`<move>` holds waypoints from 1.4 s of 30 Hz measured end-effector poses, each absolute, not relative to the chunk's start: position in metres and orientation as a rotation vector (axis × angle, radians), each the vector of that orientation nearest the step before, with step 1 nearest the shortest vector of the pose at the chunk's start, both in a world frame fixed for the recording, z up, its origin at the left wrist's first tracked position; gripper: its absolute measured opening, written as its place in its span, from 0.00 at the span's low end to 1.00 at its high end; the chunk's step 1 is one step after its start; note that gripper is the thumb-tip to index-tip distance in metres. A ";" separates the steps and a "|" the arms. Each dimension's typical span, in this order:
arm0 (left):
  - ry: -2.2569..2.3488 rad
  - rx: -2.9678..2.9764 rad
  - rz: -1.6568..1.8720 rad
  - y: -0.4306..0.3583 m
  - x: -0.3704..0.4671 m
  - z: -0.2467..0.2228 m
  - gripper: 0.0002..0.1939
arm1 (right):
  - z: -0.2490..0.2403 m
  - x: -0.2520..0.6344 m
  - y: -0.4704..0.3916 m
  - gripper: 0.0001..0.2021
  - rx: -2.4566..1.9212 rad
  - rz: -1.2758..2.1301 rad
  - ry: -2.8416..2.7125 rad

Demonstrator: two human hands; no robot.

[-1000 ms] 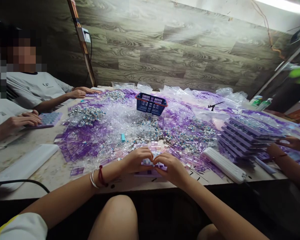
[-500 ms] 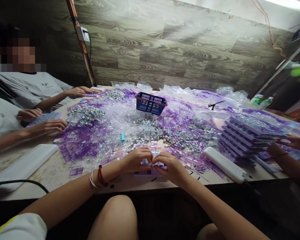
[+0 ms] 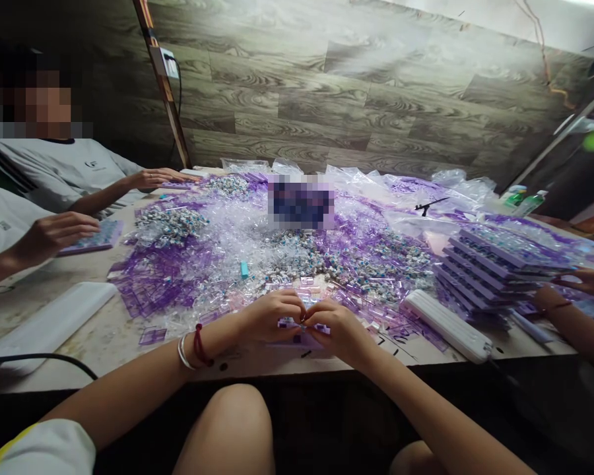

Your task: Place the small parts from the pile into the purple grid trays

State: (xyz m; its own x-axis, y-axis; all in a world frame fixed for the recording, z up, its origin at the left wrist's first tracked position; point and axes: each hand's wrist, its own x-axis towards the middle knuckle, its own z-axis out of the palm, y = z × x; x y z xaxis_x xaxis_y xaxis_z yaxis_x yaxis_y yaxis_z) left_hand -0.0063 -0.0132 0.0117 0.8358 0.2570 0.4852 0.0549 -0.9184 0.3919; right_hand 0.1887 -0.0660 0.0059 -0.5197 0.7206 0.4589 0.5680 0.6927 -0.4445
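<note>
Someone's hand (image 3: pixel 57 239) has pulled back; left hand (image 3: pixel 270 318) and right hand (image 3: pixel 340 328) meet at a purple tray (image 3: pixel 290 342), grip unclear; loose bits (image 3: pixel 297 254) remain.

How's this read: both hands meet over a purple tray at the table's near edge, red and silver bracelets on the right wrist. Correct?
One slip: the head view shows the red bracelet and silver bracelet on the left wrist. The rest stands: left hand and right hand meet over a purple tray at the table's near edge.
</note>
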 end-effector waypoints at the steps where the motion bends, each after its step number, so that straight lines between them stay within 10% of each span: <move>1: 0.226 2.651 0.765 -0.013 -0.007 0.013 0.07 | 0.006 0.188 -0.066 0.06 -0.989 0.308 -2.281; 33: 0.331 2.990 0.771 -0.020 -0.009 -0.002 0.17 | 0.022 0.163 -0.092 0.10 -1.447 -0.003 -2.551; 42: 0.610 2.634 0.847 -0.016 -0.006 -0.003 0.07 | 0.015 0.193 -0.073 0.05 -1.277 0.616 -2.106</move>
